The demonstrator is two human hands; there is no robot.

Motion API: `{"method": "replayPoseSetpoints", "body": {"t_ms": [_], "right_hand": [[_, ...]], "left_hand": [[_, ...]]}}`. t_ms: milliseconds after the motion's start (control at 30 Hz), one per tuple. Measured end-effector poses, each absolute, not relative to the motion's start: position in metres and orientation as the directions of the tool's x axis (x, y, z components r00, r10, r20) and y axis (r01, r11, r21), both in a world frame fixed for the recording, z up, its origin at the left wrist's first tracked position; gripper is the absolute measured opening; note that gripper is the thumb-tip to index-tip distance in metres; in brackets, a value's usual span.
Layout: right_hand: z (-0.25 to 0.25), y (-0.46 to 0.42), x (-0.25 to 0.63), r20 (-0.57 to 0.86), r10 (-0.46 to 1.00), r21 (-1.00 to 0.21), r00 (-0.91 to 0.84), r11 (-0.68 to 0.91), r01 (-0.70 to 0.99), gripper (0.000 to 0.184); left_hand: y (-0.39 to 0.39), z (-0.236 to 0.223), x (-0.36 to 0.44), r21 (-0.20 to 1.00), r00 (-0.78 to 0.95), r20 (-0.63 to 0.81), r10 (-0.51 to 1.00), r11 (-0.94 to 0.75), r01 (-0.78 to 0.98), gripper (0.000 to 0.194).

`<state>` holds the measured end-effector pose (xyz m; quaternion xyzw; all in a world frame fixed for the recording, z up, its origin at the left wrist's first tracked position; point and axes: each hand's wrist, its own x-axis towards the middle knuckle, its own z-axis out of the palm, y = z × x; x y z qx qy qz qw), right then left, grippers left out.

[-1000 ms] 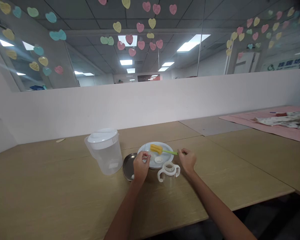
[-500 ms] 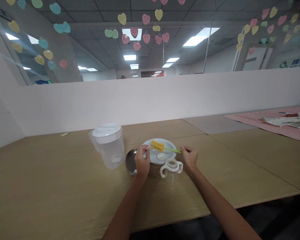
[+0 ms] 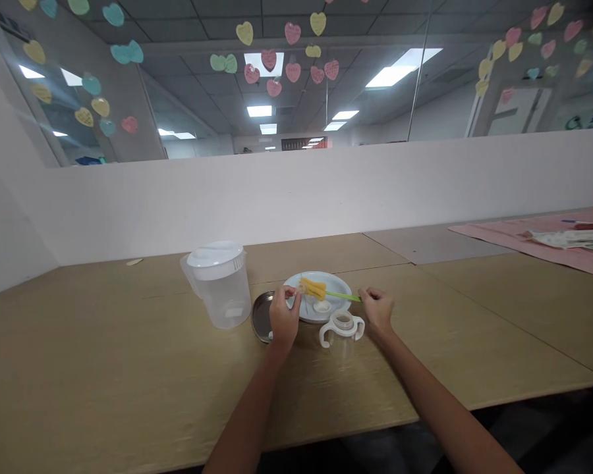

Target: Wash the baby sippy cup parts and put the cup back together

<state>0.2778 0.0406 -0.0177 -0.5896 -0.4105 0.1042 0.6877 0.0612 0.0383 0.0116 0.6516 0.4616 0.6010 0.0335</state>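
Note:
My right hand point(image 3: 378, 308) is closed on the thin green handle of a bottle brush point(image 3: 313, 289), whose yellow sponge head points left. My left hand point(image 3: 285, 316) pinches a small clear baby bottle nipple point(image 3: 301, 288), and the sponge tip meets it. Both are held above a white plate point(image 3: 343, 284), on which a small white ring point(image 3: 321, 307) lies. Just in front of the plate stands a clear baby bottle point(image 3: 343, 339) without a top, with a white two-handled collar round its neck.
A dark metal tray point(image 3: 261, 315) sits partly behind my left hand, with a small white piece in it. To its left is a translucent lidded pitcher point(image 3: 225, 289). A pink cloth point(image 3: 524, 240) with items on it lies at the far right of the wooden table point(image 3: 128, 368).
The nipple in my left hand now sits against the sponge tip, its clear dome less visible than before. The whole view has shifted slightly; the bottle and plate stay put.

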Motion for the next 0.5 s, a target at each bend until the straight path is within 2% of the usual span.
{"method": "replayPoseSetpoints", "body": {"t_ms": [200,500], "right_hand": [[-0.0173,0.0402,0.2770,0.456,0.624,-0.889,0.635,0.282,0.361,0.030],[-0.0193,0.0417,0.2775,0.449,0.637,-0.892,0.626,0.272,0.362,0.032]], "left_hand": [[0.0350,0.0141,0.0604,0.563,-0.144,0.748,0.648,-0.504,0.655,0.017],[0.0365,0.0142,0.0577,0.550,-0.127,0.742,0.659,-0.490,0.676,0.018]]}}
